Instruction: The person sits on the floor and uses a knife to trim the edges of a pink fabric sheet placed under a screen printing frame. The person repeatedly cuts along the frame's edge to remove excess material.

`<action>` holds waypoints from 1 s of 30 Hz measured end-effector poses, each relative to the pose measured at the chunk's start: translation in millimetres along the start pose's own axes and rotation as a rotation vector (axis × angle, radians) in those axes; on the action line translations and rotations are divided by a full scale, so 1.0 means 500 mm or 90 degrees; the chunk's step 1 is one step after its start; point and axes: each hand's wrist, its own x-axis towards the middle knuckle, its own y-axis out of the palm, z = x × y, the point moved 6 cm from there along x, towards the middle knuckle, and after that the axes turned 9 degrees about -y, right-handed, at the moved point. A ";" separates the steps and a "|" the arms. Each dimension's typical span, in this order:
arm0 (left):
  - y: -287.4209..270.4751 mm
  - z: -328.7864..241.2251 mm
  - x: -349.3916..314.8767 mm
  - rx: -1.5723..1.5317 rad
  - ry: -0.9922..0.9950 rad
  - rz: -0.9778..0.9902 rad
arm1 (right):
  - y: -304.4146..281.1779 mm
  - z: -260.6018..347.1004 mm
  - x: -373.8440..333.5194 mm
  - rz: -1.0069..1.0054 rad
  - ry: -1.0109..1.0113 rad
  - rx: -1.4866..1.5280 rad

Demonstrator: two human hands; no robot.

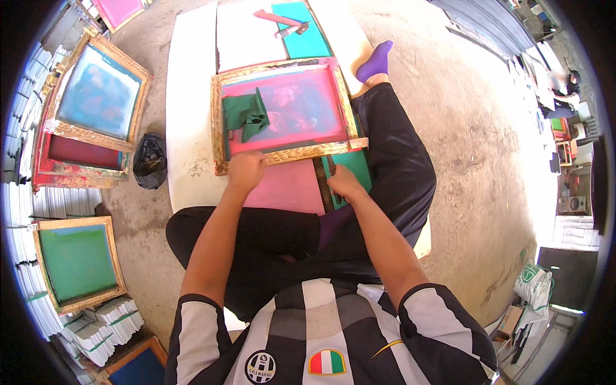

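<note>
A wood-edged silk-screen frame (pixel 289 154) with pink and blue stained mesh lies tilted before me. My left hand (pixel 247 172) is closed at its near bar, towards the left corner; the fingertips are hidden. Crumpled green cloth (pixel 242 114) rests on the left part of the mesh. Just below the near right corner, my right hand (pixel 346 183) is closed round a slim dark tool (pixel 332 165), whose kind I cannot make out. Beneath that hand are teal (pixel 357 168) and pink (pixel 289 186) sheets.
A hammer (pixel 294 29) and a red-handled tool (pixel 273 17) lie beyond the frame on the white board (pixel 186 83). At left stand other screen frames (pixel 115 279), stacked paper (pixel 106 327) and a black bag (pixel 149 160). Another person (pixel 564 96) is far right.
</note>
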 end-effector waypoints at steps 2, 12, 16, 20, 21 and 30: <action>-0.016 0.056 0.000 -0.012 -0.041 -0.048 | -0.039 -0.009 0.011 -0.044 0.055 -0.043; -0.126 0.322 -0.022 0.104 -0.408 -0.072 | -0.126 0.023 0.006 -0.064 0.166 -0.078; -0.112 0.365 -0.035 0.068 -0.503 -0.055 | -0.133 0.051 0.005 -0.080 0.123 -0.121; -0.094 0.383 -0.018 0.042 -0.528 -0.057 | -0.132 0.063 0.011 -0.064 0.111 -0.141; -0.091 0.384 -0.015 0.046 -0.535 -0.049 | -0.130 0.062 0.012 -0.063 0.110 -0.146; -0.092 0.378 -0.013 0.098 -0.603 -0.022 | -0.131 0.055 0.018 0.008 0.182 -0.118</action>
